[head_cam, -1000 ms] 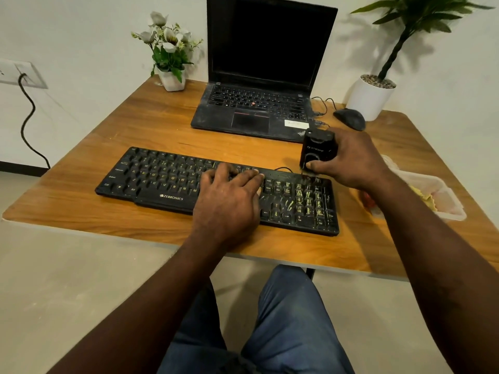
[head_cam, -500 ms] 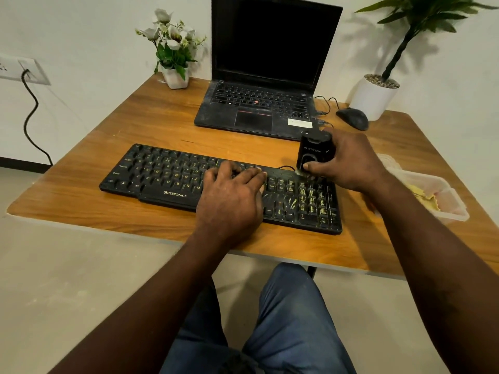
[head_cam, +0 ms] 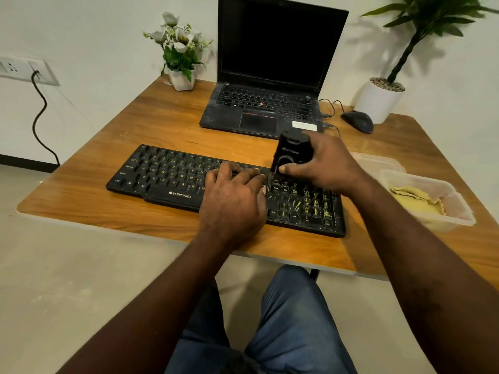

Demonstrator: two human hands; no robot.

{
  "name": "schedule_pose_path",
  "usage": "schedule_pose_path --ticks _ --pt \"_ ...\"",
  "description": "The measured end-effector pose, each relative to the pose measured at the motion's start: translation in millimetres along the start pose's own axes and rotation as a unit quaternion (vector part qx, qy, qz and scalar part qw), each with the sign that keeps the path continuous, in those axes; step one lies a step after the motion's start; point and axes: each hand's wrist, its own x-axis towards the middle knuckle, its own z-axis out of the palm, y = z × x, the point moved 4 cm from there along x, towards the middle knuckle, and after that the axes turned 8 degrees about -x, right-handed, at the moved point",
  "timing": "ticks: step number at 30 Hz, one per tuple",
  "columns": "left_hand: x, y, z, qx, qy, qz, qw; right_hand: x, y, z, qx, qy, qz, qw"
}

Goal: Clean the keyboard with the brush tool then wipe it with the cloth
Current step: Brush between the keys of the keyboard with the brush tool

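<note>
On the wooden table (head_cam: 113, 147) the black Zebronics keyboard (head_cam: 167, 179) lies crosswise, its right-hand keys flecked with yellowish debris. The left hand (head_cam: 235, 195) presses flat on the middle keys with straight fingers, steadying it. The right hand (head_cam: 324, 166) grips the black brush tool (head_cam: 290, 155), which has slid left from the far-right corner to the keys above the arrow cluster. Brushing looks barely begun, and the yellow cloth (head_cam: 413, 198) waits in the plastic container (head_cam: 459, 209) on the right.

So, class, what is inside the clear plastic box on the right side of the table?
A crumpled yellow cloth lies in the plastic box, towards its left side. The cloth covers the bottom beneath it, so anything under it cannot be seen.
</note>
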Motion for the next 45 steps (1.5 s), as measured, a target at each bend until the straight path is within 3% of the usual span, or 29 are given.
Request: schedule_pose_path --ticks 2,6,10,14,19,24,28,33,38,42,45 --pt "-0.3 0.9 -0.3 0.001 -0.003 0.000 1.000 6.6 -11.9 10.7 -0.005 -0.013 -0.011 1.000" --pt "-0.6 1.0 0.0 0.001 -0.002 -0.001 1.000 22.5 -21.3 8.8 -0.081 0.050 -0.005 0.995" --pt "-0.9 1.1 -0.7 0.006 0.004 0.003 1.000 23.0 -27.1 17.3 -0.040 -0.015 -0.032 0.999" --pt "0.0 0.9 0.4 0.006 -0.009 -0.004 1.000 27.5 -17.6 8.5 -0.106 0.053 0.001 0.993" --pt "0.1 -0.1 0.3 0.008 -0.011 -0.008 1.000 15.9 -12.9 11.3 -0.020 -0.017 -0.007 1.000" --pt "-0.5 0.4 0.4 0.003 -0.010 -0.008 1.000 14.1 2.3 -8.9 -0.068 0.041 0.035 0.996" --pt "0.0 0.0 1.0 0.001 -0.008 -0.007 1.000 -1.4 10.1 -6.9 0.001 -0.038 0.015 0.999" --pt "0.1 0.0 1.1 0.000 -0.009 -0.008 1.000 -6.5 27.9 -31.9 -0.076 0.038 0.040 0.996" --pt "0.2 -0.4 1.4 0.001 -0.009 -0.006 1.000 -21.7 30.6 -25.2 0.011 -0.026 0.027 0.999" --pt "0.1 0.2 1.0 -0.001 -0.007 -0.006 1.000 -21.3 32.2 -34.0 -0.052 0.074 0.042 0.995" --pt "-0.3 0.2 0.8 -0.005 -0.004 -0.003 1.000 -23.0 25.5 -26.4 -0.010 0.015 0.025 1.000"
